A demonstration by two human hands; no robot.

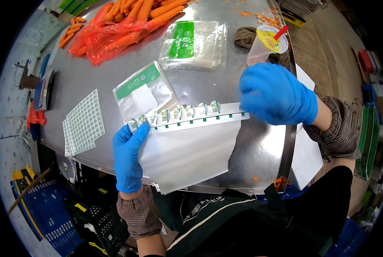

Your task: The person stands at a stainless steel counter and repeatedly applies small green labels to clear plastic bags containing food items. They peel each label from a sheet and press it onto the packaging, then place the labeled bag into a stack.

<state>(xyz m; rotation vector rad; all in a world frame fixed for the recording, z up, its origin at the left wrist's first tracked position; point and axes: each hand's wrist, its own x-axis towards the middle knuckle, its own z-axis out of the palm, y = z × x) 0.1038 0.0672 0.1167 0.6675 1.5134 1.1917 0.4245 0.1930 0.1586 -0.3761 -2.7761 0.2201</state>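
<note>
My left hand, in a blue glove, pinches the left end of a pale sticker sheet between thumb and fingers. Along the sheet's upper edge runs a row of small round stickers with green print, standing partly lifted from a white strip. At the right end of that strip is my right hand, also blue-gloved, curled and smeared by motion; whether its fingers grip anything is hidden. Just beyond the stickers lies a stack of clear bags with a green band and a white paper piece on top.
More clear bags lie farther back on the metal table. Carrots spill from a red plastic bag at the far left. Sticker sheets rest at left. A drink cup and a dark cloth stand beyond my right hand.
</note>
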